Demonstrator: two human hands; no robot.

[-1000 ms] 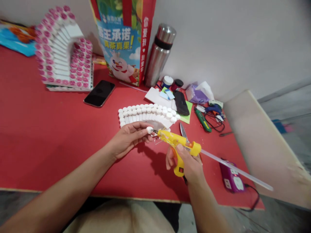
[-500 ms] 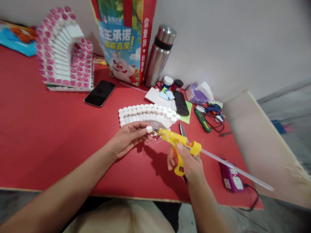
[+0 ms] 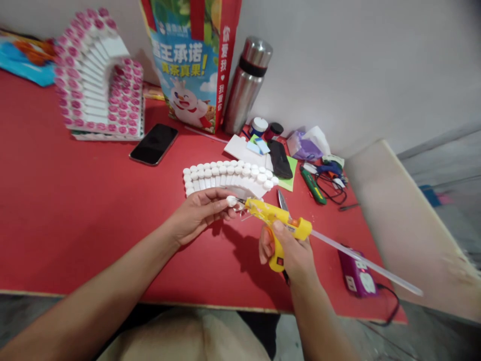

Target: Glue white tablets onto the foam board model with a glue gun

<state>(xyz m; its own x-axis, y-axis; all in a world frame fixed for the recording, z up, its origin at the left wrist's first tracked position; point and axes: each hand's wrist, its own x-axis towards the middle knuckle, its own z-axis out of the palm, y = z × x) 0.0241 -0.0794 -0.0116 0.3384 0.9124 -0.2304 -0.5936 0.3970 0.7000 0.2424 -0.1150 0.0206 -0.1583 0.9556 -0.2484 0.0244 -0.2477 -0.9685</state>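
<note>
Between the thumb and fingers of my left hand is a small white rounded piece. My right hand is wrapped round the handle of a yellow hot glue gun, whose metal nozzle points left at the white piece, at or very near its surface. A long clear glue stick juts out of the gun's back end. Just behind my left hand lies a curved white model piece, edged with rows of white round pieces; my fingers hide part of its front.
A pink-and-white arched model stands at the back left, near a phone. Behind are a printed bag and a steel flask. Scissors, a green-handled tool and a purple power socket box lie to the right.
Both hands, the glue gun and the white piece hold almost the same place. The view has shifted only very slightly.
</note>
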